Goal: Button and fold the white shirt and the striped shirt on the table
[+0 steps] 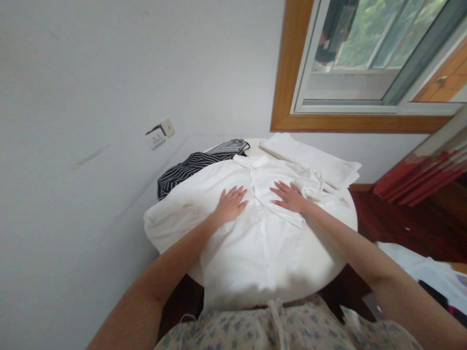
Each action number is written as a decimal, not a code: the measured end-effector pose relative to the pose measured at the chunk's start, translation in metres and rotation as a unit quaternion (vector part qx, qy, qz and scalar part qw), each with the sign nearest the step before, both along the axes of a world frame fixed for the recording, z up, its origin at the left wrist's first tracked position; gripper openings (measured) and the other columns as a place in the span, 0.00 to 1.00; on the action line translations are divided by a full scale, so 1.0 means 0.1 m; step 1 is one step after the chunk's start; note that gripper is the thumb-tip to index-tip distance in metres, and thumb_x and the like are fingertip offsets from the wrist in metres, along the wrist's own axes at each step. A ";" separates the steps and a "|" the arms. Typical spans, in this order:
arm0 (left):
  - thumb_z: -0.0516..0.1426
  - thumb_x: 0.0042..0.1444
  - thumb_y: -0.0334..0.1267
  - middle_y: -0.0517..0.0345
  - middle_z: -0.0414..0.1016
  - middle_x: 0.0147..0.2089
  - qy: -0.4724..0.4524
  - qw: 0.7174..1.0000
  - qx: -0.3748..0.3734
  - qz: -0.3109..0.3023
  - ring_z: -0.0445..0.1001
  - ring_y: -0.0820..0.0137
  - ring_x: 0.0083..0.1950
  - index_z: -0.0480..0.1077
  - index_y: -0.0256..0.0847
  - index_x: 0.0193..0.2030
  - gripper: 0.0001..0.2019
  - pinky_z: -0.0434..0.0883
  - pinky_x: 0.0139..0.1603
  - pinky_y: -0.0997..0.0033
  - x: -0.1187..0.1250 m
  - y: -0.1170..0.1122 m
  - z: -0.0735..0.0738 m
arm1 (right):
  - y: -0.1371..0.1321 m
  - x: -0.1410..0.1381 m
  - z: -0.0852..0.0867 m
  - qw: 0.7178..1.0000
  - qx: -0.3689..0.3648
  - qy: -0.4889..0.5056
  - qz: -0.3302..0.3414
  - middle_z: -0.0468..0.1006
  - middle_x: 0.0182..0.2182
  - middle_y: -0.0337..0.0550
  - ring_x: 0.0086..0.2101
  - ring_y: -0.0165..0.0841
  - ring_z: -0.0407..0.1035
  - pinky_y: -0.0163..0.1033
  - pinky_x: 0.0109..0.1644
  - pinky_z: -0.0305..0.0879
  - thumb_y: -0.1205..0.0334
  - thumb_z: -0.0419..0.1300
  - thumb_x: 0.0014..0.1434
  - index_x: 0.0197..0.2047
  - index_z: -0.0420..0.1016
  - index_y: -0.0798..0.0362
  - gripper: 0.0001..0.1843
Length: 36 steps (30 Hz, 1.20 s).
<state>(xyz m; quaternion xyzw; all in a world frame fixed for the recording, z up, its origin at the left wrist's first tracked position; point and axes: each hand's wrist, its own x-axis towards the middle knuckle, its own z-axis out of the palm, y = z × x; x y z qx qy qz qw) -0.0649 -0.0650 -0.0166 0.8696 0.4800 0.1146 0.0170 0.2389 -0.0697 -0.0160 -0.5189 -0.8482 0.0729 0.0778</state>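
A white button-up shirt (251, 243) lies spread front-up over a round white table (328, 257), collar away from me. My left hand (230, 203) rests flat on the shirt's chest, left of the button placket, fingers stretched out. My right hand (291, 196) lies flat on the other side of the placket, fingers spread, close to the bunched sleeve (314, 187). Neither hand holds anything.
A black-and-white striped garment (193, 170) lies at the table's far left edge. A folded white cloth (314, 158) sits at the far right. A wall socket (158, 134) is on the grey wall. A wood-framed window (365, 68) is above. Red fabric (419, 180) lies to the right.
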 end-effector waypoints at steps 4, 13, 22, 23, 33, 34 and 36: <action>0.39 0.66 0.53 0.59 0.49 0.72 0.028 1.000 0.000 -0.013 0.47 0.61 0.72 0.53 0.52 0.68 0.27 0.44 0.69 0.44 -0.02 0.09 -0.02 | 0.06 0.03 0.03 1.000 -0.003 0.006 0.020 0.46 0.69 0.49 0.67 0.46 0.40 0.64 0.67 0.33 0.39 0.47 0.63 0.68 0.55 0.45 0.35; 0.41 0.66 0.53 0.58 0.51 0.72 0.031 0.999 -0.004 -0.020 0.48 0.60 0.72 0.53 0.52 0.68 0.26 0.46 0.69 0.44 -0.03 0.19 0.01 | -0.14 -0.03 0.20 0.984 0.056 0.165 0.042 0.78 0.44 0.52 0.47 0.39 0.70 0.46 0.55 0.62 0.54 0.50 0.65 0.44 0.78 0.54 0.18; 0.47 0.64 0.38 0.50 0.71 0.59 -0.025 0.999 0.017 -0.029 0.68 0.64 0.59 0.69 0.38 0.57 0.18 0.64 0.62 0.61 0.12 -0.21 0.24 | -0.58 0.02 0.43 0.986 -0.035 0.161 0.010 0.74 0.32 0.45 0.31 0.32 0.68 0.36 0.37 0.63 0.53 0.57 0.60 0.37 0.76 0.54 0.14; 0.47 0.64 0.38 0.51 0.73 0.57 -0.044 0.998 0.005 -0.045 0.69 0.65 0.58 0.70 0.38 0.55 0.18 0.64 0.62 0.63 0.13 -0.28 0.23 | -0.60 0.02 0.44 0.984 -0.037 0.176 0.003 0.74 0.34 0.45 0.31 0.32 0.68 0.37 0.38 0.64 0.54 0.58 0.59 0.38 0.76 0.54 0.12; 0.44 0.66 0.45 0.55 0.58 0.69 -0.032 0.997 0.023 -0.071 0.55 0.63 0.70 0.61 0.46 0.64 0.22 0.55 0.69 0.54 0.07 -0.48 -0.06 | -0.81 -0.18 0.61 0.996 -0.017 0.092 0.007 0.74 0.26 0.42 0.31 0.33 0.67 0.37 0.38 0.59 0.60 0.56 0.59 0.28 0.73 0.53 0.10; 0.43 0.66 0.45 0.55 0.58 0.69 -0.030 0.997 0.026 -0.068 0.55 0.63 0.69 0.61 0.46 0.65 0.22 0.55 0.69 0.54 0.07 -0.48 -0.06 | -0.85 -0.17 0.63 0.998 -0.027 0.049 -0.004 0.75 0.26 0.42 0.31 0.34 0.67 0.37 0.37 0.58 0.58 0.58 0.59 0.28 0.73 0.53 0.11; 0.43 0.67 0.45 0.55 0.59 0.69 -0.029 0.997 0.031 -0.064 0.56 0.63 0.69 0.61 0.46 0.65 0.22 0.56 0.69 0.54 0.08 -0.48 -0.05 | -0.94 -0.14 0.64 0.998 -0.037 -0.021 -0.037 0.75 0.28 0.44 0.33 0.36 0.68 0.38 0.37 0.57 0.55 0.59 0.57 0.28 0.73 0.53 0.11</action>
